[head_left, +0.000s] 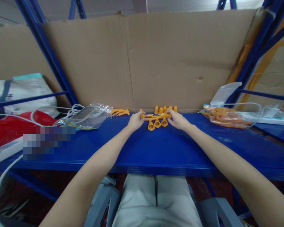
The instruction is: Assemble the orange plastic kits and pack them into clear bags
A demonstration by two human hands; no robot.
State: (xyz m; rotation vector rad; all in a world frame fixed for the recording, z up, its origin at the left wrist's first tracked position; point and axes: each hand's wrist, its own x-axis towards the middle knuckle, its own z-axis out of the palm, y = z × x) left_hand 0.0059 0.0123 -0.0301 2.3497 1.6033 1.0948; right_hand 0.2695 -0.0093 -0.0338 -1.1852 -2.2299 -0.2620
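A long orange plastic piece (157, 118) spans the gap between my two hands above the blue shelf. My left hand (136, 121) has its fingers closed around the left end. At the other end, my right hand (179, 119) grips it between thumb and fingers. Three orange funnel-shaped cups (157, 123) sit along its near side, their round mouths facing me; I cannot tell whether they are joined to it. Behind it stand several small orange cups (161, 110) in a row. Left of my left hand lie some curved orange pieces (120, 112) with what looks like thin chain.
The blue shelf (153, 151) has a cardboard sheet (168, 63) at its back. A clear plastic bag (91, 116) and white cables (73, 110) lie to the left, near a red bag (21, 123). A bag of orange parts (223, 117) and a power strip (269, 118) are on the right.
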